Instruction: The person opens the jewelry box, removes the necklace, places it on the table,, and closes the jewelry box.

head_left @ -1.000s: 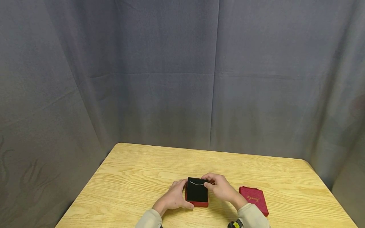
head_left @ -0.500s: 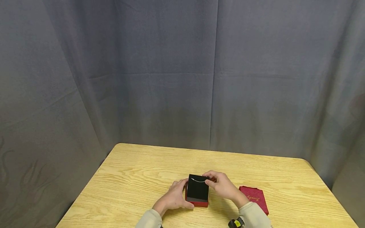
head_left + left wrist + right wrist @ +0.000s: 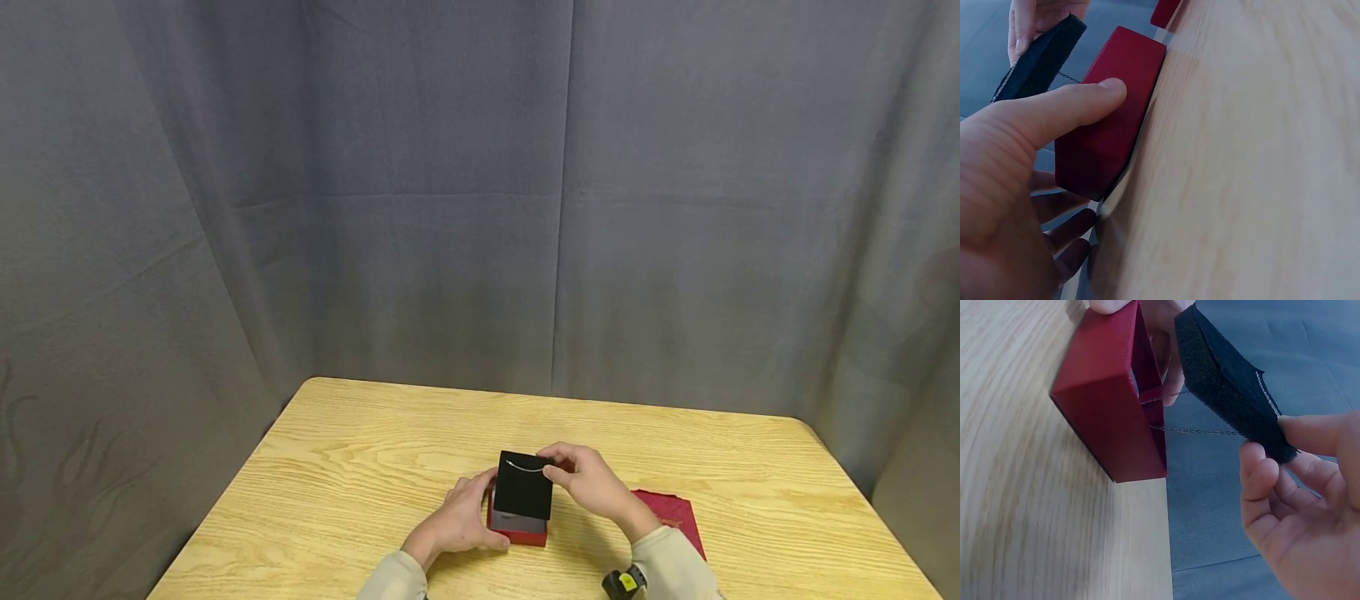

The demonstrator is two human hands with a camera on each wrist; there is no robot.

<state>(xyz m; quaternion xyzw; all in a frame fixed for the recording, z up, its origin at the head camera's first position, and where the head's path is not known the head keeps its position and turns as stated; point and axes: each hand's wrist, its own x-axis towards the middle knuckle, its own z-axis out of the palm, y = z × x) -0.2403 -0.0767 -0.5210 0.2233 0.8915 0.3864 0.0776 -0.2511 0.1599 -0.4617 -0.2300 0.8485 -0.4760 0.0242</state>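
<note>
While the red box (image 3: 517,537) sits open side up on the table (image 3: 375,467), a black insert (image 3: 523,492) is held tilted above its opening, apart from its walls as seen from the right wrist.

Red box: one, plain outside, part of its grey inner floor exposed at the near end.

Black insert: one, flat and thick-edged, over the far part of the red box, its broad face turned toward the head camera.

Thin chain (image 3: 523,467): silvery; one length curves across the upper face of the insert, and two strands run from beneath it into the red box.

Left hand (image 3: 459,515): at the left of the red box. Grip spread to the width of the box and holding it, thumb laid flat on the near wall, other fingers reaching along the left side toward the far end.

Right hand (image 3: 588,482): beyond and right of the red box. Grip nearly closed, pinching the right edge of the insert between thumb and fingers.

Red lid (image 3: 678,512): right of the red box, gold lettering, partly hidden by the right sleeve (image 3: 675,567).

Black wrist device (image 3: 622,582): right of and nearer than the red box, yellow patch.

Grey curtain (image 3: 450,250): beyond the red box, creased.
</note>
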